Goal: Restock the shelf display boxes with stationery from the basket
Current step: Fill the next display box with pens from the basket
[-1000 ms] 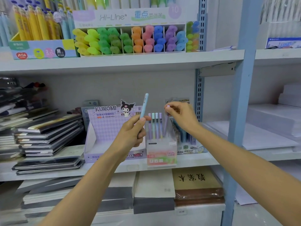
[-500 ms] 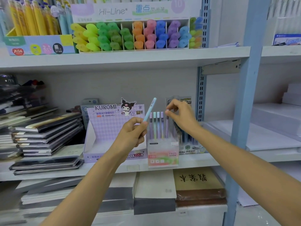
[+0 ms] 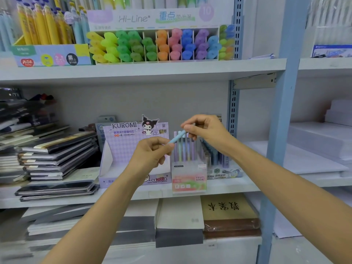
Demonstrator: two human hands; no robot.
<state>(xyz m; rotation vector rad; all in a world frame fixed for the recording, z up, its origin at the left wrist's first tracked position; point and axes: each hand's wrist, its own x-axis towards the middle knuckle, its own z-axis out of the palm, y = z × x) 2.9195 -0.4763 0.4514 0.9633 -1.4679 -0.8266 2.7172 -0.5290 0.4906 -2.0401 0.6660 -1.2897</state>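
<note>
Pen [image 3: 177,136] in left hand [image 3: 152,156] and right hand [image 3: 206,130]; box [image 3: 189,181] reads "FRUIT SODA".

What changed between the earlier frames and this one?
The blue pen in the left hand tipped from upright toward the right. The right hand left the pens standing in the clear box and now pinches the blue pen's upper end. The left hand keeps its grip; the clear box stayed put.

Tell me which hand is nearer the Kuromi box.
Left. The left hand sits in front of the Kuromi box; the right hand is further right, above the pen holder.
</note>
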